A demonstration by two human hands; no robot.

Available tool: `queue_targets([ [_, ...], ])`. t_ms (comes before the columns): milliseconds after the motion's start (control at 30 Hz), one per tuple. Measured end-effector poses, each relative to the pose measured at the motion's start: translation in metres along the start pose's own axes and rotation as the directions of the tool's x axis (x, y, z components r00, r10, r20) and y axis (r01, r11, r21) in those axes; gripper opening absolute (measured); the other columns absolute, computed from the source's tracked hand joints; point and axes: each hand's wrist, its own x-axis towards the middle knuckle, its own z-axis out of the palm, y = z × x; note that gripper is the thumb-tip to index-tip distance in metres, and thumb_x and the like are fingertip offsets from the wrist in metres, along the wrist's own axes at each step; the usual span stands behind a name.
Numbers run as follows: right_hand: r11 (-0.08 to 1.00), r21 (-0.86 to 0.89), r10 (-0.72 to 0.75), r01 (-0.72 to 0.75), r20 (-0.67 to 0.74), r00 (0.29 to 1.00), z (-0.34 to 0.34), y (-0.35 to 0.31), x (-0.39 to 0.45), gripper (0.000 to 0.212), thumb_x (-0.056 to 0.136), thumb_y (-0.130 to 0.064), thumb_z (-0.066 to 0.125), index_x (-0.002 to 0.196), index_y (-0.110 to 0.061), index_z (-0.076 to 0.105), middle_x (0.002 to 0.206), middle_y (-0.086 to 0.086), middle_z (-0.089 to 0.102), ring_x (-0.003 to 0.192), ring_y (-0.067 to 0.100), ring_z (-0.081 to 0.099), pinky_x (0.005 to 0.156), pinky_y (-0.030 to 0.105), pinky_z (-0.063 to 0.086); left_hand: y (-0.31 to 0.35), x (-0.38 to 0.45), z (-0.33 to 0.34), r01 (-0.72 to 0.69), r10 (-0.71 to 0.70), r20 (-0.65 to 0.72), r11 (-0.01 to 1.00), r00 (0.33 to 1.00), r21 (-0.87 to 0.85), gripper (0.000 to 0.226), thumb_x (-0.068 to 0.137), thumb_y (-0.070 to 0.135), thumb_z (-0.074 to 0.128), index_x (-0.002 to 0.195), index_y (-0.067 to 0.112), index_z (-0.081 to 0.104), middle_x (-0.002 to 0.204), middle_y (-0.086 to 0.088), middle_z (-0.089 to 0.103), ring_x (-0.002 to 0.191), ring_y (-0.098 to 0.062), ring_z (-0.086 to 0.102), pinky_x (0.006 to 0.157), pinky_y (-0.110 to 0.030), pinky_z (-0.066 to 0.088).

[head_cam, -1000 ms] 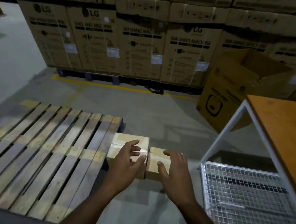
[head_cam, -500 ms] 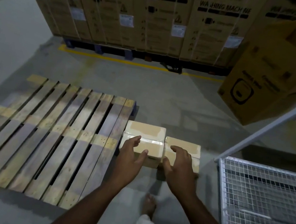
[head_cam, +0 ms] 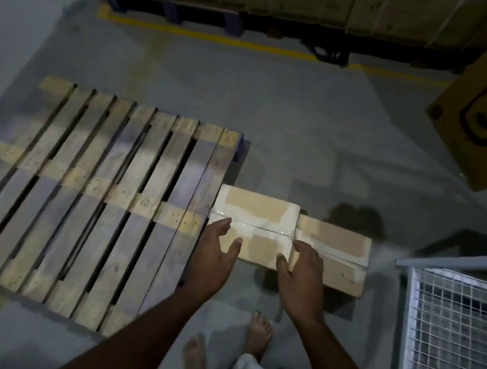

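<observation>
Cardboard, taped: two boxes are seen touching side by side on the floor, the pallet-side box [head_cam: 257,218] just beside one wooden pallet [head_cam: 90,198], the other box [head_cam: 334,246] near one wire cage [head_cam: 459,346]. It's flanked by the left hand [head_cam: 215,253] and right hand [head_cam: 301,273], both spread wide, nothing gripped.

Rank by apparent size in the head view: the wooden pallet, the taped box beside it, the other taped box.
1. Wooden pallet: clearly largest.
2-3. Taped box beside it and other taped box: look about alike, not ranked.
</observation>
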Motion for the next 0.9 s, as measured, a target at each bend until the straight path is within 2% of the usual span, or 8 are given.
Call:
queue_targets([
  [100,0.999,0.005,0.05,-0.05,0.011,0.999,0.022,0.018,0.035,0.039,0.095,-0.024,0.062,0.13,-0.009,0.055,0.126,0.011,0.058,0.12,0.029,0.049,0.1,0.041,0.042,-0.026,0.034,0.021,0.046,-0.046,0.014,0.998,0.999,0.048,0.046,0.099,0.032,0.062,0.141,0.022,0.049,0.137,0.004,0.055,0.123,-0.009,0.053,0.104,-0.041,0.049],
  [333,0.987,-0.034,0.162,-0.16,0.07,0.984,0.087,0.074,0.1,0.042,0.096,-0.025,0.061,0.135,-0.011,0.051,0.134,0.01,0.054,0.126,0.027,0.045,0.102,0.039,0.039,-0.097,0.113,0.063,0.128,-0.152,0.102,0.971,0.983,0.204,0.054,0.098,0.032,0.063,0.146,0.013,0.045,0.146,-0.005,0.051,0.13,-0.017,0.051,0.11,-0.04,0.044],
  [433,0.978,-0.044,0.205,-0.202,0.077,0.976,0.121,0.103,0.122,0.045,0.097,-0.024,0.061,0.136,-0.007,0.05,0.136,0.015,0.052,0.127,0.031,0.044,0.104,0.039,0.037,-0.127,0.148,0.081,0.182,-0.212,0.11,0.956,0.971,0.231,0.064,0.096,0.032,0.066,0.149,0.007,0.04,0.15,-0.012,0.046,0.136,-0.025,0.046,0.114,-0.043,0.04],
  [600,0.928,-0.051,0.372,-0.369,0.105,0.922,0.169,0.155,0.155,0.06,0.093,-0.025,0.066,0.14,0.004,0.043,0.14,0.023,0.047,0.13,0.038,0.041,0.109,0.042,0.035,-0.196,0.192,0.102,0.376,-0.378,-0.013,0.915,0.926,0.144,0.08,0.082,0.034,0.078,0.145,0.003,0.041,0.138,-0.018,0.053,0.128,-0.036,0.053,0.104,-0.054,0.048],
  [667,0.9,-0.023,0.433,-0.434,0.148,0.889,0.185,0.168,0.164,0.065,0.091,-0.029,0.067,0.142,0.003,0.041,0.139,0.023,0.048,0.129,0.039,0.044,0.108,0.045,0.039,-0.213,0.199,0.104,0.503,-0.504,0.009,0.863,0.864,0.036,0.074,0.086,0.03,0.077,0.144,0.003,0.04,0.134,-0.011,0.055,0.124,-0.035,0.057,0.099,-0.054,0.053],
  [733,0.863,0.03,0.489,-0.504,0.2,0.849,0.197,0.176,0.17,0.074,0.086,-0.032,0.069,0.146,-0.002,0.036,0.139,0.021,0.049,0.126,0.039,0.048,0.105,0.051,0.044,-0.222,0.205,0.104,0.6,-0.596,0.095,0.8,0.797,-0.015,0.058,0.089,0.026,0.076,0.134,0.004,0.049,0.126,-0.01,0.062,0.111,-0.033,0.065,0.09,-0.052,0.058],
  [800,0.831,0.083,0.526,-0.55,0.207,0.825,0.204,0.178,0.173,0.083,0.079,-0.038,0.07,0.147,-0.008,0.034,0.138,0.017,0.049,0.125,0.039,0.051,0.102,0.054,0.047,-0.227,0.208,0.101,0.612,-0.606,0.141,0.791,0.783,-0.003,0.051,0.088,0.029,0.076,0.129,0.005,0.056,0.121,-0.013,0.066,0.103,-0.032,0.067,0.082,-0.047,0.062],
  [900,0.831,0.106,0.529,-0.547,0.16,0.834,0.199,0.167,0.171,0.082,0.078,-0.036,0.072,0.146,-0.008,0.037,0.14,0.016,0.05,0.126,0.038,0.051,0.104,0.049,0.045,-0.214,0.211,0.091,0.572,-0.562,0.155,0.82,0.812,-0.019,0.053,0.083,0.034,0.081,0.125,0.009,0.06,0.116,-0.01,0.066,0.102,-0.03,0.067,0.071,-0.038,0.062],
])
